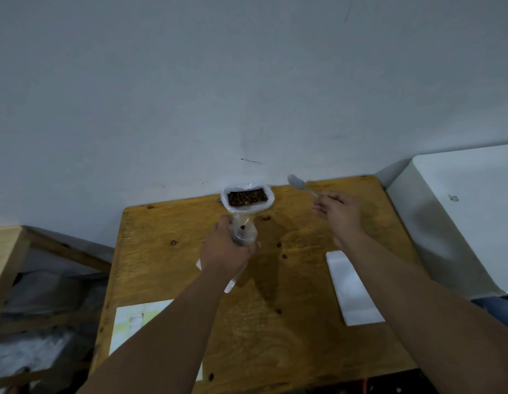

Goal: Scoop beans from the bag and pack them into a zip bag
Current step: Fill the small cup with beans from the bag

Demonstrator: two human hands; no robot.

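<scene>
**Operator:** State of the left hand?

**Inspector:** The left hand (224, 251) is clamped round the zip bag (245, 229), just on the near side of the bean bag (227, 198). The zip bag is clear film, held upright. A few dark specks show through it, but their number cannot be read. The fingers hide its lower end.

**Operator:** And the right hand?

**Inspector:** The right hand (336, 211) pinches the handle of the spoon (296, 182), to the right of the bean bag and apart from it. The handle end is hidden in the grip. The bowl is raised and points back toward the wall (247, 81). Whether it carries anything is hard to make out.

**Operator:** Condition of the bean bag?

**Inspector:** It stands open at the far edge of the tabletop (275, 336), against the wall, with brown beans (248, 197) visible inside.

**Operator:** Other items?

**Inspector:**
- A white pouch (352, 285) lies flat, near-right of the bean bag.
- A second white pouch (229, 286) lies nearer than the bean bag, mostly covered by the left wrist.
- A paper sheet (139, 319) lies near-left of the bean bag, partly covered by the left forearm.
- A white box (460, 209) stands far right of the bean bag, cut off by the frame edge.
</scene>
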